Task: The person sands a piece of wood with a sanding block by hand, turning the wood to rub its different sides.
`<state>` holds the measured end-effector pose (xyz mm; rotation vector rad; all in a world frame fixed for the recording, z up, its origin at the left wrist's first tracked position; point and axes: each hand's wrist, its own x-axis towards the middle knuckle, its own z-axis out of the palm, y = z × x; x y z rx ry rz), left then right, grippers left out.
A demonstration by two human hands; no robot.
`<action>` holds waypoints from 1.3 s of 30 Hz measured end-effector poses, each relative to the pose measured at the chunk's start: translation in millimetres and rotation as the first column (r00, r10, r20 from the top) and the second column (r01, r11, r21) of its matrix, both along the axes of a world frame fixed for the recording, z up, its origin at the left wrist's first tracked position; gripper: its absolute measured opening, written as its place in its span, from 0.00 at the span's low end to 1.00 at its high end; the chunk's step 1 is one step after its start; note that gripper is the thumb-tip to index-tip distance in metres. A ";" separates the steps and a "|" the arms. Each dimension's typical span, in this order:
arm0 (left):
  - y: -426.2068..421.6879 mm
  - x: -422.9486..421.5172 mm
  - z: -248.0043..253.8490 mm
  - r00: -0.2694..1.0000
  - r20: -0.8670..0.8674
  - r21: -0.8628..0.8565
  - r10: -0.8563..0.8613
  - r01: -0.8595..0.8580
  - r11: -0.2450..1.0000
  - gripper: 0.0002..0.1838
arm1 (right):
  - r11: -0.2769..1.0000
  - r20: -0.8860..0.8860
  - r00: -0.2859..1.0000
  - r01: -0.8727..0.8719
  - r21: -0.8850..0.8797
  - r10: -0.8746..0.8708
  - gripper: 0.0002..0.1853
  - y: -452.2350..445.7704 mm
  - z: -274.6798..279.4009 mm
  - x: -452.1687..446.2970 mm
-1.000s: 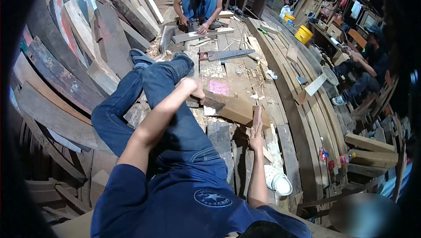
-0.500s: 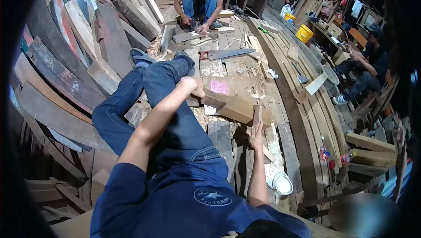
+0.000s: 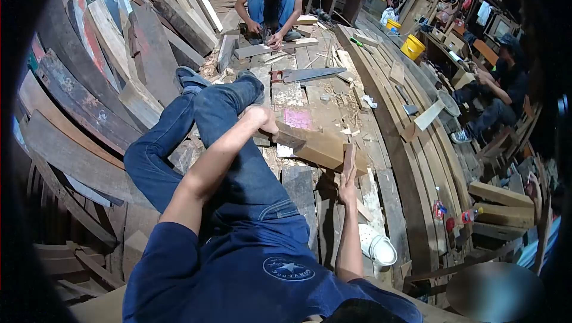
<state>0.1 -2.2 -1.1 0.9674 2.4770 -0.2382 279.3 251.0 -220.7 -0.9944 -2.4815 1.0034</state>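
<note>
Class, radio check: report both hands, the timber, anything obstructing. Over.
Left hand gripping wooden block near left end; right hand holding small wooden piece near right end. Handsaw lies beyond, clear of both hands.

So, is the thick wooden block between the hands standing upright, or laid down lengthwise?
Laid down lengthwise: the wooden block stretches, its long side in view, from the left hand toward the right hand.

The right hand (image 3: 347, 189) holds a wood piece (image 3: 349, 157).
</note>
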 end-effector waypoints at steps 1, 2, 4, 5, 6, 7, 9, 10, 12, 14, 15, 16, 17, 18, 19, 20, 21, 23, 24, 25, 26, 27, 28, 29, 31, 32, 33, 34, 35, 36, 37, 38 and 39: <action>0.1 0.7 -0.8 1.000 -0.019 -0.011 0.006 -0.006 1.000 0.39 | 1.000 -0.010 1.000 0.000 0.007 0.000 0.40 0.5 -1.8 0.2; -0.9 0.9 -1.0 1.000 -0.007 0.004 -0.003 0.003 1.000 0.39 | 1.000 -0.034 0.999 -0.004 0.014 0.004 0.40 0.7 -3.7 1.1; -3.6 2.6 3.9 1.000 0.014 0.034 -0.022 0.022 0.999 0.39 | 1.000 -0.083 0.997 -0.010 0.029 0.012 0.40 -0.8 -3.2 1.4; -1.5 1.1 1.4 0.999 -0.018 0.021 -0.042 0.042 0.999 0.40 | 1.000 -0.069 0.998 -0.008 0.013 0.009 0.40 -0.8 -2.7 1.7; -1.6 1.8 2.7 0.999 -0.010 0.021 -0.031 0.031 0.999 0.40 | 1.000 -0.055 0.998 -0.006 -0.002 0.006 0.39 -1.3 -1.2 1.7; -2.0 2.4 3.8 1.000 -0.002 0.020 -0.020 0.020 1.000 0.40 | 1.000 -0.041 0.999 -0.004 -0.018 0.003 0.39 -1.7 0.3 1.5; -2.1 2.1 3.5 1.000 -0.004 0.024 -0.011 0.011 1.000 0.40 | 0.999 0.002 1.000 0.002 -0.033 -0.002 0.39 -1.4 3.5 1.2; -1.5 0.7 2.7 1.000 -0.001 0.025 -0.015 0.015 1.000 0.40 | 0.999 0.025 1.000 0.005 -0.041 -0.004 0.39 -1.7 4.7 1.1; -1.1 1.4 4.1 1.000 0.007 0.028 -0.022 0.022 0.999 0.40 | 1.000 -0.033 0.999 -0.005 0.001 0.005 0.39 -3.8 4.5 2.4; -1.8 5.6 8.8 1.000 0.004 0.014 -0.014 0.014 1.000 0.40 | 1.000 -0.049 0.999 -0.005 0.002 0.005 0.39 -4.2 3.7 2.8; -2.4 6.9 10.6 1.000 0.010 0.014 -0.001 0.001 1.000 0.40 | 1.000 -0.036 0.999 0.001 -0.020 -0.001 0.39 -4.4 5.0 2.8; -2.7 7.6 11.5 1.000 0.015 0.014 0.012 -0.012 1.000 0.40 | 0.999 -0.023 1.000 0.007 -0.041 -0.008 0.39 -5.2 6.8 2.8; -1.6 4.9 9.0 1.000 0.027 0.010 -0.002 0.002 1.000 0.40 | 0.999 -0.043 0.999 0.006 -0.036 -0.008 0.39 -5.5 7.0 2.4; -1.7 3.3 6.5 1.000 0.026 0.018 -0.005 0.004 1.000 0.40 | 0.999 -0.034 0.999 0.006 -0.032 -0.007 0.39 -5.5 7.1 2.6; -2.1 1.7 4.2 1.000 0.025 0.026 -0.008 0.007 1.000 0.40 | 1.000 -0.024 1.000 0.006 -0.028 -0.007 0.39 -5.2 7.4 2.7; -2.0 0.1 2.0 1.000 0.024 0.034 -0.010 0.009 0.999 0.40 | 1.000 -0.014 1.000 0.005 -0.024 -0.006 0.39 -5.0 7.8 2.8; -1.3 -0.1 1.5 1.000 0.023 0.027 0.007 -0.008 1.000 0.40 | 1.000 -0.043 0.999 -0.005 -0.013 0.004 0.39 -5.7 8.2 3.0; -0.3 -0.8 0.8 0.999 0.036 0.016 0.017 -0.017 1.000 0.40 | 1.000 -0.018 1.000 -0.008 -0.014 0.008 0.39 -5.7 9.6 3.9; 0.3 -1.5 0.2 0.999 0.043 0.011 0.021 -0.022 1.000 0.40 | 1.000 -0.006 1.000 -0.009 -0.014 0.009 0.39 -5.2 10.0 4.1; -0.4 -2.3 -0.8 1.000 0.028 0.037 -0.002 0.001 0.999 0.41 | 0.999 0.030 1.000 0.009 -0.036 -0.008 0.39 -4.8 10.3 2.4; -0.2 -3.0 -1.9 1.000 0.028 0.036 -0.001 0.000 0.999 0.41 | 0.999 0.022 1.000 0.009 -0.041 -0.008 0.39 -4.9 10.1 2.7; -0.4 -2.2 -0.8 1.000 0.028 0.035 0.001 -0.002 0.999 0.41 | 0.999 0.014 1.000 0.009 -0.046 -0.008 0.39 -6.3 11.6 3.3; -0.6 -1.3 0.4 1.000 0.028 0.035 0.003 -0.004 0.999 0.42 | 0.999 0.006 1.000 0.008 -0.052 -0.008 0.39 -7.7 13.1 3.6; -1.0 -0.4 1.5 1.000 0.028 0.034 0.005 -0.006 0.999 0.42 | 0.997 -0.002 1.000 0.012 -0.080 -0.013 0.38 -9.1 14.6 3.5; -0.2 -2.5 0.1 0.999 0.037 0.027 -0.004 0.003 1.000 0.42 | 0.992 0.038 0.999 0.016 -0.126 -0.011 0.38 -14.3 28.6 4.2; 0.3 -3.2 -0.9 0.999 0.041 0.025 -0.009 0.008 1.000 0.42 | 0.989 0.059 0.998 0.018 -0.148 -0.010 0.38 -16.1 33.8 4.8; -2.1 1.6 3.4 1.000 0.012 0.033 0.004 -0.005 0.999 0.42 | 0.998 -0.099 0.994 -0.043 -0.037 0.039 0.38 -8.5 12.3 3.9; -1.9 2.2 4.0 1.000 0.008 0.030 0.008 -0.008 1.000 0.42 | 0.999 -0.106 0.994 -0.040 -0.017 0.038 0.38 -5.0 3.9 2.5; -1.9 2.8 4.8 1.000 0.003 0.028 0.011 -0.011 1.000 0.42 | 0.999 -0.114 0.993 -0.038 0.003 0.038 0.38 -1.3 -4.1 1.2; -2.1 3.0 5.1 1.000 -0.002 0.025 0.015 -0.015 1.000 0.42 | 0.999 -0.122 0.992 -0.035 0.023 0.037 0.39 -1.3 -4.6 0.8; -2.6 3.3 5.2 1.000 0.000 0.030 0.008 -0.008 1.000 0.42 | 0.999 -0.096 0.995 -0.028 0.022 0.030 0.39 -0.9 -4.9 0.8; -3.1 3.5 5.6 1.000 0.002 0.035 0.001 -0.001 0.999 0.41 | 1.000 -0.070 0.997 -0.021 0.020 0.022 0.39 0.0 -4.8 0.9; -3.2 3.1 5.3 1.000 0.003 0.040 -0.007 0.007 0.999 0.41 | 1.000 -0.044 0.999 -0.013 0.019 0.014 0.40 -0.7 -1.9 1.0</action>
